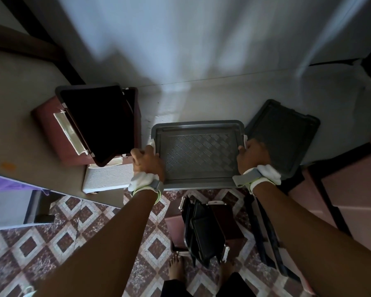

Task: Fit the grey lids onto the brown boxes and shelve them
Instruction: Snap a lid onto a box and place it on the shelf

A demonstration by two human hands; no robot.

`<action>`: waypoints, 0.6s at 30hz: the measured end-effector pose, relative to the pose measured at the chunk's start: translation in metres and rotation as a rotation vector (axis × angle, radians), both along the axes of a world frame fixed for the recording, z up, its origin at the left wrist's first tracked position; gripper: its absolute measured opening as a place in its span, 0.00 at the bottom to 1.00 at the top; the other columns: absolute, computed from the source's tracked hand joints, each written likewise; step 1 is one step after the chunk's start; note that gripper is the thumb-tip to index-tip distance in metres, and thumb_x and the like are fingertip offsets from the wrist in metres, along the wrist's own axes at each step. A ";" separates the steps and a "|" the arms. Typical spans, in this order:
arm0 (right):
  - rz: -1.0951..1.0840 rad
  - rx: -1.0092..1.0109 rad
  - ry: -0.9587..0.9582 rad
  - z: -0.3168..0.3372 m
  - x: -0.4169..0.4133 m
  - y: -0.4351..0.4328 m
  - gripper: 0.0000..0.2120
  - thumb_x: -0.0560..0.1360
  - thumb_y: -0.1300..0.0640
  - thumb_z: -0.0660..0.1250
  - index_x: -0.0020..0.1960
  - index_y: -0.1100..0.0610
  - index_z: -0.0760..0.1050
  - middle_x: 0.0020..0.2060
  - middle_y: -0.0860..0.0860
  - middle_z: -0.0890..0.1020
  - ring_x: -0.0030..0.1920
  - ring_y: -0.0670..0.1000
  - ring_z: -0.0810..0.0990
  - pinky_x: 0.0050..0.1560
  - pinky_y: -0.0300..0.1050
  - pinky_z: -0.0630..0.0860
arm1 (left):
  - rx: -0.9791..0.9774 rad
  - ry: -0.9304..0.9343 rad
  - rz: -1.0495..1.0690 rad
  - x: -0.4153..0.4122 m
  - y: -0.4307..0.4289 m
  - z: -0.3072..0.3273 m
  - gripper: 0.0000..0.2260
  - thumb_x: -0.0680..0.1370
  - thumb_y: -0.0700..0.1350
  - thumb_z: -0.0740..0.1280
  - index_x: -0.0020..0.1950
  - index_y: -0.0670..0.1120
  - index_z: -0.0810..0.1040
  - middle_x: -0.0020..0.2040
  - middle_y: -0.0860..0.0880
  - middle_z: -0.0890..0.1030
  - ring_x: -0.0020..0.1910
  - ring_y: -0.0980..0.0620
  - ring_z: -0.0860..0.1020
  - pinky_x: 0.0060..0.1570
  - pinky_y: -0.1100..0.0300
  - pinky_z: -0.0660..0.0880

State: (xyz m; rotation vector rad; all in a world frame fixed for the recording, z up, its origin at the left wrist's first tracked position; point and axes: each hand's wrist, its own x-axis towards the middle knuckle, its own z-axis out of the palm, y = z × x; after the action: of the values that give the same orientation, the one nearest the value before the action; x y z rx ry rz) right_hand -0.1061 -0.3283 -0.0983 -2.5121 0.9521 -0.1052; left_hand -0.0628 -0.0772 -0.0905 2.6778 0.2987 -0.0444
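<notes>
A grey lid (198,154) with a patterned top lies flat at the front edge of the concrete shelf (201,97). My left hand (147,160) grips its left end and my right hand (252,156) grips its right end, each beside a white latch. Whatever is under the lid is hidden. A second grey lid (287,136) lies on the shelf just right of it. At the left a brown box (58,136) rests tilted with a dark lid (99,123) lying askew over it. Down on the floor stands an open brown box (229,226) with dark lids (201,230) standing inside.
A white block (107,177) sits at the shelf edge left of my left hand. Pink boxes (351,189) stand at the right. The floor has patterned tiles (77,232), and my bare feet (176,269) are near the floor box. A wall rises behind the shelf.
</notes>
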 end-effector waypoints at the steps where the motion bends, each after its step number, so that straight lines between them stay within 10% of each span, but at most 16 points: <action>1: -0.039 0.035 -0.034 0.000 -0.001 0.001 0.15 0.79 0.52 0.59 0.56 0.62 0.75 0.54 0.61 0.78 0.54 0.63 0.77 0.48 0.47 0.71 | -0.054 -0.018 0.030 -0.001 0.000 0.000 0.14 0.81 0.47 0.62 0.63 0.42 0.75 0.62 0.36 0.71 0.57 0.34 0.76 0.52 0.46 0.76; 13: -0.182 0.204 -0.124 -0.008 0.001 0.011 0.18 0.81 0.46 0.57 0.55 0.61 0.70 0.47 0.61 0.80 0.46 0.62 0.80 0.43 0.50 0.73 | -0.296 -0.009 0.168 0.007 -0.001 -0.009 0.14 0.81 0.51 0.62 0.61 0.42 0.71 0.58 0.37 0.80 0.55 0.34 0.78 0.45 0.55 0.68; 18: -0.191 0.316 -0.015 -0.002 -0.017 0.005 0.34 0.78 0.32 0.50 0.54 0.61 0.78 0.50 0.58 0.83 0.50 0.60 0.79 0.50 0.49 0.72 | -0.285 0.182 0.156 0.001 0.011 -0.008 0.26 0.81 0.60 0.55 0.64 0.40 0.74 0.62 0.36 0.78 0.60 0.35 0.76 0.58 0.47 0.71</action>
State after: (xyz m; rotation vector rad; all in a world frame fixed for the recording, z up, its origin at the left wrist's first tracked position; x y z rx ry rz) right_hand -0.1234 -0.3235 -0.1003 -2.1280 1.1071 -0.0288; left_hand -0.0616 -0.0666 -0.0988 2.3641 0.5162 -0.2635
